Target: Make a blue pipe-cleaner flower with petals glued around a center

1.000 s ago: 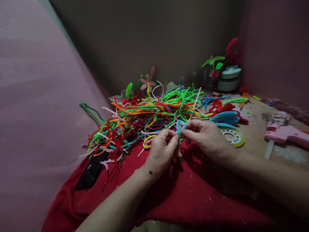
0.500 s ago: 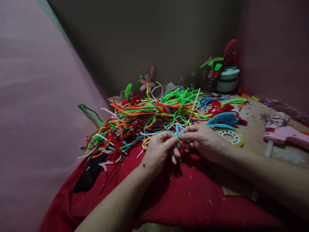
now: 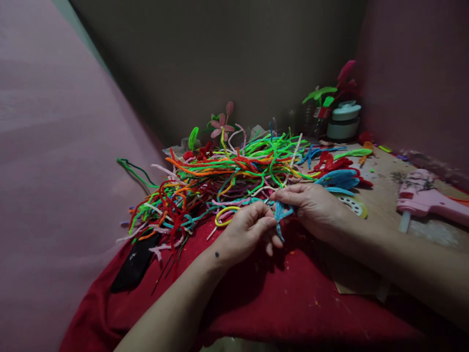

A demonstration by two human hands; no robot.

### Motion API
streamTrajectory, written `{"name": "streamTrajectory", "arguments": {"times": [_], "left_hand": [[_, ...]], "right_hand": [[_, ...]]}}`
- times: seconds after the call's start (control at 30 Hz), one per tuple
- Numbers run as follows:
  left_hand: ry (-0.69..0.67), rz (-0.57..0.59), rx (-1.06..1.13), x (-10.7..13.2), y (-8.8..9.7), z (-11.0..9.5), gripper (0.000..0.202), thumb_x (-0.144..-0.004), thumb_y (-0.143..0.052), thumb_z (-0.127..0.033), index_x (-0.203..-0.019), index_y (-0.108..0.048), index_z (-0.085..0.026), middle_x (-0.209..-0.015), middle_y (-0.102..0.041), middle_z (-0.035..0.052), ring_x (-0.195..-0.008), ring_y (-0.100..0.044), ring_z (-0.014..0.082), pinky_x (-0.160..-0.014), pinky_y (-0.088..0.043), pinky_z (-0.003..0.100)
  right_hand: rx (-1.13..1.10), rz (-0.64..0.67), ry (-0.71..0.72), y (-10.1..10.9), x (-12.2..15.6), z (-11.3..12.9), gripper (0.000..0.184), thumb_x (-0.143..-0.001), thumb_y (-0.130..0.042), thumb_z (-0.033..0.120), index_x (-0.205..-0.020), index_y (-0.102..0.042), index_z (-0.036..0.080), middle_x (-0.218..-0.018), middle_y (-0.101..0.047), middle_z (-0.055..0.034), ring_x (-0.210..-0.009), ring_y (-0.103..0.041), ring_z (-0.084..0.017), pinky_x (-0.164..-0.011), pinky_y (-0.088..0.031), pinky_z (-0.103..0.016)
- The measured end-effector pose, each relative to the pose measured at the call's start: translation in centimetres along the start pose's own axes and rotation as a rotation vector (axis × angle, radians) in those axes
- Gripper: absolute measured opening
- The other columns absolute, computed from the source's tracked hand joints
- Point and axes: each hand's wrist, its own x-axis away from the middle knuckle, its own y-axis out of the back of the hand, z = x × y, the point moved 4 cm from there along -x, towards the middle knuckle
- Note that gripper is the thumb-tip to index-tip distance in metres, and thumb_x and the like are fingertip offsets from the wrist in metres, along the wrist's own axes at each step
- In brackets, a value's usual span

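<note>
One bent blue pipe cleaner (image 3: 281, 215) sits between two hands, low over the red cloth (image 3: 278, 298); the left hand (image 3: 249, 232) and right hand (image 3: 315, 208) each pinch it with closed fingers; just behind lies one tangled pile of coloured pipe cleaners (image 3: 227, 178); to the right, one tape roll (image 3: 354, 206) half hidden by the right hand, and one pink glue gun (image 3: 428, 200) on the surface (image 3: 383, 193)

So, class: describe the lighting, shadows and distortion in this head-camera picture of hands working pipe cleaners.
Head view: dim, soft light, no glare; the left hand and right hand, pinching a blue pipe cleaner, throw a dark shadow on the red cloth; the pipe-cleaner pile looks crisp; wide-angle stretch shows at the frame edges.
</note>
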Motion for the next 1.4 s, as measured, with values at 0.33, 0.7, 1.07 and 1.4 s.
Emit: {"name": "streamTrajectory", "arguments": {"times": [0.33,0.7,1.07,1.4], "left_hand": [[0.082,0.007,-0.111,0.1,0.7,0.1,0.018,-0.081,-0.052,-0.033,-0.078,-0.046,-0.016,-0.053,-0.061,-0.0003,-0.035,-0.049,0.0071,-0.036,-0.035,0.015],[0.027,-0.113,-0.134,-0.2,0.6,-0.2,0.02,-0.076,-0.057,-0.026,-0.061,-0.05,-0.014,-0.041,-0.048,-0.0048,-0.032,-0.037,0.0021,-0.034,-0.022,0.013],[0.007,-0.228,0.031,0.1,1.0,0.2,0.022,-0.08,-0.054,-0.033,-0.067,-0.05,-0.016,-0.042,-0.048,-0.0057,-0.03,-0.032,0.0021,-0.032,-0.024,0.013],[-0.057,-0.353,0.021,0.1,2.4,-1.0,0.024,-0.067,-0.07,-0.028,-0.081,-0.057,-0.015,-0.057,-0.054,-0.0047,-0.038,-0.041,0.0021,-0.036,-0.027,0.014]], "right_hand": [[0.171,-0.049,0.117,0.4,-0.1,0.8,0.02,-0.064,-0.073,0.034,-0.064,-0.067,0.015,-0.055,-0.059,0.0004,-0.046,-0.047,-0.007,-0.045,-0.035,-0.022],[0.208,-0.073,0.136,0.0,0.4,1.0,0.017,-0.064,-0.073,0.033,-0.064,-0.069,0.017,-0.058,-0.061,0.0004,-0.049,-0.049,-0.008,-0.049,-0.037,-0.023],[0.003,0.217,0.046,-1.3,0.6,-0.5,0.015,-0.07,-0.069,0.027,-0.063,-0.063,0.015,-0.061,-0.058,0.0008,-0.057,-0.052,-0.01,-0.058,-0.041,-0.024],[0.314,0.128,0.129,-1.0,0.8,0.2,0.016,-0.071,-0.064,0.029,-0.065,-0.066,0.014,-0.063,-0.059,0.0012,-0.058,-0.049,-0.009,-0.058,-0.036,-0.024]]}}
